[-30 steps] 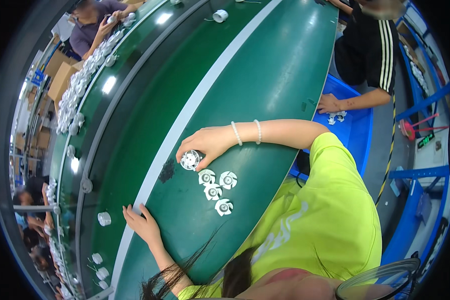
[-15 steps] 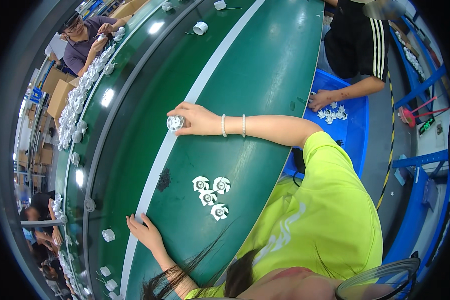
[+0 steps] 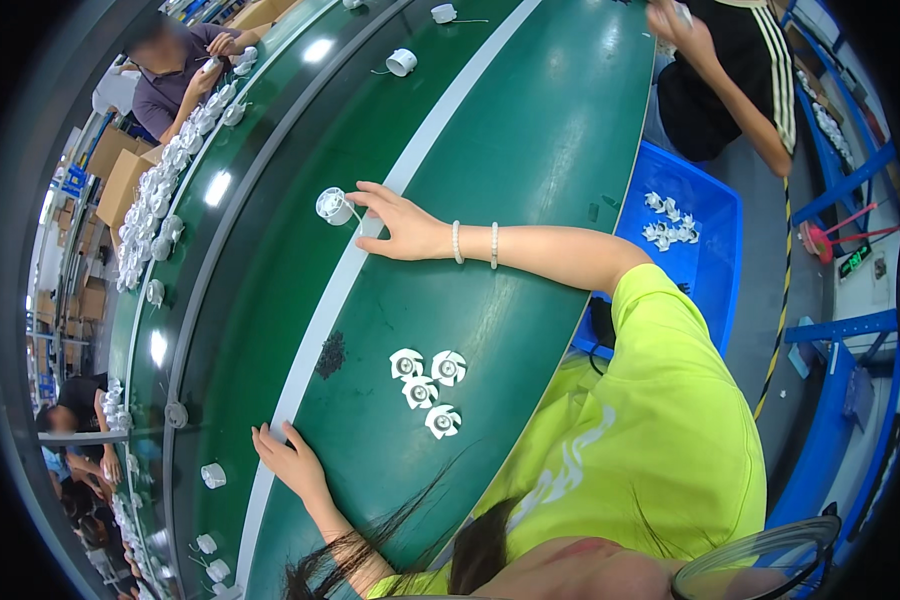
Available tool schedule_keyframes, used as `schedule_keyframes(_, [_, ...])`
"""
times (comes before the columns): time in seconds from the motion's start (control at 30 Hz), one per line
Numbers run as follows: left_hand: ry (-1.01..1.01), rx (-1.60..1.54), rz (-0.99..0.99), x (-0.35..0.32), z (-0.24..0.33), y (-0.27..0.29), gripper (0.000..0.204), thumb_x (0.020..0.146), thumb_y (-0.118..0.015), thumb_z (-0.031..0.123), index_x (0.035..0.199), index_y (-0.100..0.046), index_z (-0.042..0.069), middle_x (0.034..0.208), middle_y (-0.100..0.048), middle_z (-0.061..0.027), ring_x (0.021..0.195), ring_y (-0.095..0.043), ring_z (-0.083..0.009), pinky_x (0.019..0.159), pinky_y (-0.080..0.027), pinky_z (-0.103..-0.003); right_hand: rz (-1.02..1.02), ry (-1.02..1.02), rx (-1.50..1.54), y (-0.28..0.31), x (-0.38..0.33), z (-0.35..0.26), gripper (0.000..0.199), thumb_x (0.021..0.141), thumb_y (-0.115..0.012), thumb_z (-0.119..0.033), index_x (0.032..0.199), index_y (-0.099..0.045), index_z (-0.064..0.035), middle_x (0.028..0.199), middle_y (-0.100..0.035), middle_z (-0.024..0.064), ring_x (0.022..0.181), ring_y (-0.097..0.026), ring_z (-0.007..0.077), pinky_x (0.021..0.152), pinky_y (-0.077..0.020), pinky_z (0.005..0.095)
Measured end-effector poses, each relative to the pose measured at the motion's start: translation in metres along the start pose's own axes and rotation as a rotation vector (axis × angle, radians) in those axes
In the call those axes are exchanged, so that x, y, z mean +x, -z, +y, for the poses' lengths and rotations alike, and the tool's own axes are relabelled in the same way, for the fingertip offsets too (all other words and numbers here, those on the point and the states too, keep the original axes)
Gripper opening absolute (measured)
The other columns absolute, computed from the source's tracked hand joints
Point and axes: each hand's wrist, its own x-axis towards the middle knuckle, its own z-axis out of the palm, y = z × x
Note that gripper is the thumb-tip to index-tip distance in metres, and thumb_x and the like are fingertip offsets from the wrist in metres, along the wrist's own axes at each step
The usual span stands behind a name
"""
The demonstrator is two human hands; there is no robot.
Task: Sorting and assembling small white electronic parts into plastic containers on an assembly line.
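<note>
A small white round motor housing (image 3: 334,206) with a short wire rests on the green belt, just beyond the grey-white strip. My right hand (image 3: 403,222), with two beaded bracelets on its wrist, is beside it. Its thumb and fingers are spread, and the fingertips are close to the housing; whether they touch the wire I cannot tell. Farther down, my left hand (image 3: 292,463) lies with fingers stretched at the strip (image 3: 288,408), holding nothing. Between my arms, several white fan impellers (image 3: 419,391) with dark centres lie on the green bench top (image 3: 490,330).
A blue bin (image 3: 720,260) with white impellers stands right of the bench, near a co-worker's raised hand (image 3: 685,30). More housings (image 3: 401,62) sit on the belt. Across it, other people work behind a long row of white parts (image 3: 150,220). A dark patch (image 3: 331,355) marks the bench.
My right hand has let go of the housing, which now stands farther left on the belt. Its fingers have spread. The co-worker's hand has risen out of the blue bin. My left hand has stayed put.
</note>
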Motion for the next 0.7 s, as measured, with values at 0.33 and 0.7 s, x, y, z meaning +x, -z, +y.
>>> schedule_keyframes(0.33, [-0.023, 0.039, 0.042, -0.002, -0.002, 0.0, 0.045, 0.103, -0.052, 0.029, 0.13, -0.052, -0.007, 0.138, -0.051, -0.0295, 0.125, -0.051, -0.044, 0.109, -0.04, -0.046, 0.536, 0.466, -0.652, 0.047, 0.06, 0.028, 0.033, 0.075, -0.07, -0.009, 0.107, -0.063, -0.0142, 0.138, -0.051, 0.0113, 0.125, -0.048, 0.034, 0.106, -0.0418, 0.0419])
schedule_keyframes(0.7, [0.024, 0.046, 0.055, 0.0, 0.006, -0.002, 0.045, 0.102, -0.054, 0.027, 0.129, -0.052, -0.008, 0.139, -0.051, -0.0296, 0.127, -0.05, -0.0436, 0.109, -0.039, -0.046, 0.486, -0.034, -1.148, 0.071, 0.135, 0.142, 0.049, 0.086, -0.062, -0.044, 0.133, -0.063, -0.0294, 0.143, -0.047, 0.0232, 0.135, -0.04, 0.0436, 0.118, -0.02, 0.0572])
